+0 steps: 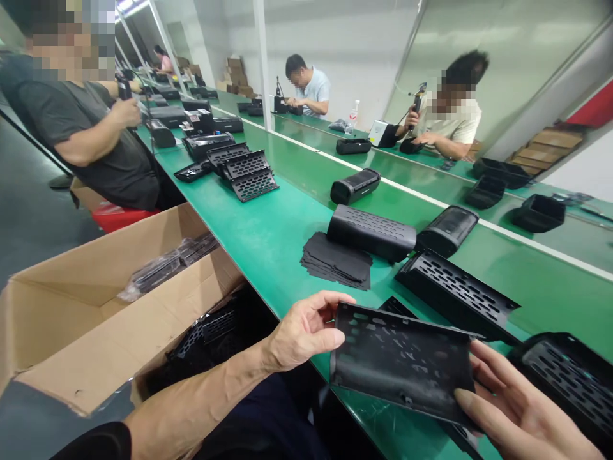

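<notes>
Both my hands hold a black perforated plastic panel (402,361) over the near edge of the green table (268,236). My left hand (304,329) grips its left edge with thumb and fingers. My right hand (514,406) supports its right end from below, with the fingers spread under it. A stack of thin black sheets (336,259) lies just beyond the panel. Behind that stack rests a black speaker-like housing (371,231). Two more perforated panels (454,294) (569,377) lie to the right.
An open cardboard box (96,306) with bagged parts stands to my left, and more black grilles (211,329) sit below the table edge. A person in a dark shirt (86,121) sits at far left by stacked grilles (244,169). Two people work across the table.
</notes>
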Action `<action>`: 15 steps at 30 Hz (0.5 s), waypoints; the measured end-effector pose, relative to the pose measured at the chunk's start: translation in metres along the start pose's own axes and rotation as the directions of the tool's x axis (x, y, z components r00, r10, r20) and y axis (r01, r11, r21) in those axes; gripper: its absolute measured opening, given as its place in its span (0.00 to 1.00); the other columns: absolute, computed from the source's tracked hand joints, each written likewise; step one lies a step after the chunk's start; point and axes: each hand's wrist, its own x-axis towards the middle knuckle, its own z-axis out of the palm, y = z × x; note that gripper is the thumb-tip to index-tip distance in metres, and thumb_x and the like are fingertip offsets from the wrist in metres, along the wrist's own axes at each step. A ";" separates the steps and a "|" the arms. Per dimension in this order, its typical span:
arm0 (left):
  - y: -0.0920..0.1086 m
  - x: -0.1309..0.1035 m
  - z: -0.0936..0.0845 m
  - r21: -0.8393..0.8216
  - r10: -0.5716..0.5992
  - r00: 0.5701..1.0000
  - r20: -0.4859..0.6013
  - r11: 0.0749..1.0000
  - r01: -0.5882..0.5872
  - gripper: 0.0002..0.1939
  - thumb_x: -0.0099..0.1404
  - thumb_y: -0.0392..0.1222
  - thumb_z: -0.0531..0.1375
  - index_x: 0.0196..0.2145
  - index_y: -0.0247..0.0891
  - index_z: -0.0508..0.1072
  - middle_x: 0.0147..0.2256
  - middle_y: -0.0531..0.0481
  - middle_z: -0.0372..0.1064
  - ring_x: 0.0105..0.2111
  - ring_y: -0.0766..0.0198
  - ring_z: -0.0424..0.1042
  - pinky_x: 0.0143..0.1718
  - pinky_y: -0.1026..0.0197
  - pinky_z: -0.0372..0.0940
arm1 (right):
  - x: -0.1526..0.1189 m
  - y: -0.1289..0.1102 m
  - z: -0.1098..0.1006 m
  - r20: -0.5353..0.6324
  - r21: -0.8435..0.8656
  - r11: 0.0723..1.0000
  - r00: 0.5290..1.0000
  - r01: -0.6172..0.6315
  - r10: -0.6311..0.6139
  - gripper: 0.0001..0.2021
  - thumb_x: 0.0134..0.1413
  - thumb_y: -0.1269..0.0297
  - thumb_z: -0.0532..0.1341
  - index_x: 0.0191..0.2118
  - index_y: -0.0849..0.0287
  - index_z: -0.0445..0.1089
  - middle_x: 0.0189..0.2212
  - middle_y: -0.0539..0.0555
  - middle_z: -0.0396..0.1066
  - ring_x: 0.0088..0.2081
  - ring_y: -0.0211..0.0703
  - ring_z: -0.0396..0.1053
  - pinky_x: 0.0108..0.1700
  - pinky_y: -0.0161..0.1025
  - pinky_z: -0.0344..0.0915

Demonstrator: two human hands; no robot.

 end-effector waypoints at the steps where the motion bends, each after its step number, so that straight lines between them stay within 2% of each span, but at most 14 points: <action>1: 0.000 -0.001 0.000 0.000 0.000 1.000 -0.002 1.000 0.000 0.25 0.63 0.40 0.74 0.57 0.44 0.79 0.48 0.47 0.77 0.46 0.63 0.75 0.51 0.62 0.69 | -0.001 -0.005 0.003 -0.021 0.013 0.999 0.999 -0.032 0.033 0.57 0.34 0.42 0.82 0.72 0.45 0.62 0.69 0.59 0.63 0.68 0.65 0.62 0.49 0.40 0.78; 3: 0.000 -0.003 -0.001 -0.006 -0.003 1.000 -0.014 1.000 0.003 0.25 0.63 0.40 0.74 0.57 0.44 0.78 0.48 0.47 0.77 0.47 0.64 0.74 0.51 0.63 0.69 | -0.004 -0.013 0.008 -0.018 0.038 0.996 0.996 -0.084 0.085 0.51 0.37 0.39 0.81 0.68 0.47 0.67 0.65 0.58 0.68 0.62 0.59 0.70 0.47 0.35 0.77; 5: 0.000 -0.006 -0.002 -0.019 -0.023 0.999 -0.034 1.000 0.022 0.25 0.63 0.41 0.75 0.57 0.45 0.78 0.48 0.47 0.77 0.48 0.63 0.74 0.52 0.62 0.69 | -0.005 -0.017 0.013 0.033 0.052 0.993 0.994 -0.103 0.102 0.46 0.45 0.38 0.79 0.67 0.49 0.68 0.56 0.56 0.74 0.50 0.52 0.75 0.42 0.34 0.77; 8: -0.002 -0.010 -0.004 -0.041 -0.068 0.996 -0.057 0.997 0.065 0.26 0.63 0.42 0.74 0.57 0.46 0.78 0.50 0.46 0.78 0.50 0.61 0.75 0.54 0.59 0.69 | -0.004 -0.019 0.017 0.130 0.073 0.992 0.987 -0.101 0.091 0.43 0.54 0.39 0.76 0.69 0.51 0.66 0.41 0.52 0.76 0.34 0.46 0.73 0.31 0.36 0.74; 11: -0.004 -0.012 -0.005 -0.055 -0.098 0.993 -0.071 0.994 0.094 0.26 0.63 0.42 0.74 0.57 0.45 0.77 0.51 0.46 0.78 0.50 0.59 0.75 0.55 0.58 0.70 | -0.002 -0.021 0.021 0.161 0.106 0.989 0.983 -0.102 0.084 0.41 0.55 0.38 0.74 0.68 0.52 0.67 0.36 0.50 0.74 0.30 0.45 0.71 0.26 0.36 0.69; 15: -0.002 -0.012 -0.002 -0.072 -0.119 0.990 -0.077 0.991 0.114 0.27 0.62 0.42 0.75 0.57 0.44 0.77 0.50 0.44 0.77 0.50 0.58 0.75 0.55 0.56 0.70 | -0.003 -0.025 0.025 0.156 0.140 0.985 0.985 -0.100 0.078 0.37 0.54 0.39 0.76 0.63 0.52 0.72 0.37 0.51 0.76 0.31 0.43 0.72 0.29 0.36 0.70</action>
